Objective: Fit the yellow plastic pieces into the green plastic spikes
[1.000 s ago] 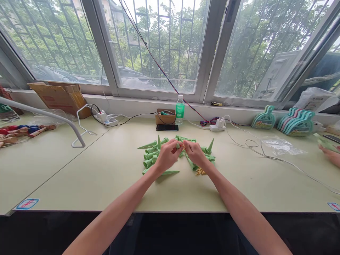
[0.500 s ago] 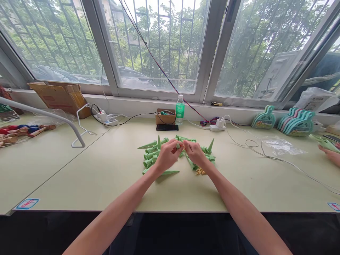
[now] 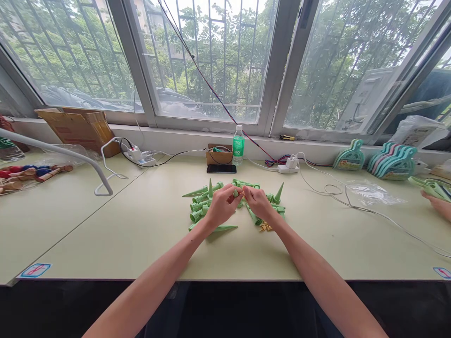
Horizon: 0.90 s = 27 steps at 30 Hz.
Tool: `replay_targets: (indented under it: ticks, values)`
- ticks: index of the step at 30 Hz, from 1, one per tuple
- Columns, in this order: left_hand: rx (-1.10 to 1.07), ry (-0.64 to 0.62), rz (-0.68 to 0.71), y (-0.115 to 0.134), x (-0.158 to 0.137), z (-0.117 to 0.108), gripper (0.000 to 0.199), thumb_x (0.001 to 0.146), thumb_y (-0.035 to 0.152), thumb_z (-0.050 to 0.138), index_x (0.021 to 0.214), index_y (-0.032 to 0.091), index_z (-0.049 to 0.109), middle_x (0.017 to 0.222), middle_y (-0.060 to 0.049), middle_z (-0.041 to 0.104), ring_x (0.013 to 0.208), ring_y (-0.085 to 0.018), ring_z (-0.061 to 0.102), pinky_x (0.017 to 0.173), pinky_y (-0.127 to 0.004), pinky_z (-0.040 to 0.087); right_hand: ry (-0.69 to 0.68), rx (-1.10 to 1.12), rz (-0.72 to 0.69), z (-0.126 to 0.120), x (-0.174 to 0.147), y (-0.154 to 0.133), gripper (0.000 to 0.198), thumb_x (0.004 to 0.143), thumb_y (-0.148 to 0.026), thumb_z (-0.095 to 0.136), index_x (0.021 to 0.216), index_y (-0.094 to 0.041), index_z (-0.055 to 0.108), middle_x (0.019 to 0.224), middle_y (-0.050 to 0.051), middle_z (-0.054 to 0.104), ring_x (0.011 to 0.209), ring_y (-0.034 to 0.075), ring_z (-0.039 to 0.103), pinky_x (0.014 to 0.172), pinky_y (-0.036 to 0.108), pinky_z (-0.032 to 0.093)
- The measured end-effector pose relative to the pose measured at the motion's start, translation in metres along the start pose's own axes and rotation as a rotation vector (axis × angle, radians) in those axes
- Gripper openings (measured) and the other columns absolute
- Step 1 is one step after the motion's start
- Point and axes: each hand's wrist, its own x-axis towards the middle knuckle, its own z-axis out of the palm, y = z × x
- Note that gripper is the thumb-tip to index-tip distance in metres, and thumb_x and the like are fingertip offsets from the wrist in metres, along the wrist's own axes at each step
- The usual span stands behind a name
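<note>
My left hand (image 3: 225,201) is closed around a small light-green plastic piece (image 3: 236,193), whose rounded end shows by the thumb. Fingertips of my right hand (image 3: 258,201) are pinched right beside it, almost touching the left fingers; what they grip is mostly hidden. Under and around both hands lie several green plastic cone spikes and ridged caps. One green spike (image 3: 278,193) stands point-up on the right, and a long green spike (image 3: 225,228) lies below my left wrist. Small yellow pieces (image 3: 266,227) sit in a little heap beside my right forearm.
Behind the hands are a black phone (image 3: 221,169), a small cardboard box (image 3: 219,156) and a bottle with a green label (image 3: 238,146). White cables (image 3: 373,213) cross the right side. Another person's hand (image 3: 438,205) holds green parts at the far right.
My two hands stay in nearly the same place and pose. At the far right, the other person's hand and the green parts in it have shifted slightly left.
</note>
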Motion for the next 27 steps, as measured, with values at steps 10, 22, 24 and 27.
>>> replay_targets:
  ticks: [10,22,24,27]
  values:
    - [0.012,0.007,0.022,0.0001,0.0003,0.0000,0.012,0.088,0.026,0.059,0.082,0.018,0.066,0.075,-0.001,0.059,0.052,-0.006,0.047,0.049,-0.019,0.044,0.005,-0.016,-0.004,0.0001,0.0003,0.0013,0.048,0.099,-0.055,0.027,0.064,-0.022,0.032,0.058,-0.002,0.034,0.054,0.013,0.028,0.054,0.029,0.026]
    - [0.010,0.007,0.019,0.0014,0.0003,-0.0002,0.011,0.088,0.025,0.059,0.082,0.018,0.066,0.075,0.000,0.059,0.051,-0.006,0.045,0.048,-0.018,0.043,0.011,-0.045,-0.011,0.0006,0.0005,0.0021,0.049,0.100,-0.055,0.026,0.064,-0.021,0.032,0.058,-0.003,0.036,0.055,0.012,0.030,0.054,0.027,0.026]
    - [0.010,0.007,0.018,0.0015,0.0003,-0.0002,0.012,0.088,0.025,0.059,0.082,0.018,0.066,0.075,0.000,0.059,0.051,-0.006,0.044,0.048,-0.018,0.043,0.013,-0.046,-0.014,0.0005,0.0006,0.0022,0.048,0.100,-0.054,0.026,0.064,-0.021,0.031,0.058,-0.003,0.035,0.055,0.012,0.029,0.054,0.027,0.026]
    - [0.014,0.006,0.027,0.0014,0.0006,-0.0002,0.014,0.089,0.027,0.058,0.082,0.018,0.066,0.075,-0.001,0.059,0.051,-0.006,0.045,0.048,-0.019,0.043,0.011,-0.054,-0.012,0.0005,0.0004,0.0026,0.048,0.100,-0.054,0.026,0.065,-0.021,0.032,0.058,-0.003,0.034,0.055,0.012,0.029,0.054,0.027,0.025]
